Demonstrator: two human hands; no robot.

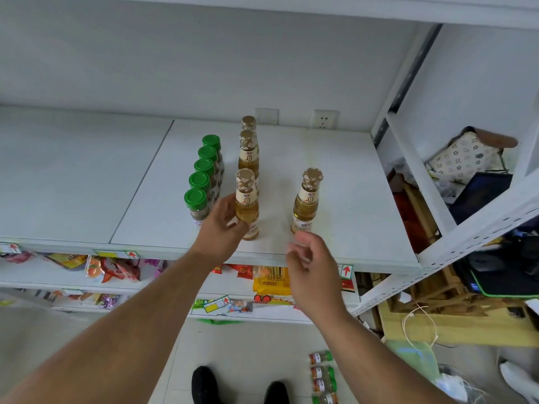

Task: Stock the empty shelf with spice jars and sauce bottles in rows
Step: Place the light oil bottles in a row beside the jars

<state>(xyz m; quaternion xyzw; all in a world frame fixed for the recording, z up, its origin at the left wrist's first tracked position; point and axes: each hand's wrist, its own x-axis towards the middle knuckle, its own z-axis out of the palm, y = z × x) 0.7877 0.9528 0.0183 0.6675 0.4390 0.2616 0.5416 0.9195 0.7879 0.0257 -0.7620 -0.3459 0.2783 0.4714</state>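
Right hand [306,258] lower centre, fingers loosely curled, empty, just below lone sauce bottle [306,201]. Left hand [223,225] grips front bottle [247,204] at centre on shelf [350,199]. Five green-capped spice jars [201,177] rowed left.

rear sauce bottle [248,123] mostly hidden, floor jars [323,377] cut off, bottle labels unreadable

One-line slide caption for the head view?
Left hand grips a sauce bottle beside green-lidded spice jars on the shelf.
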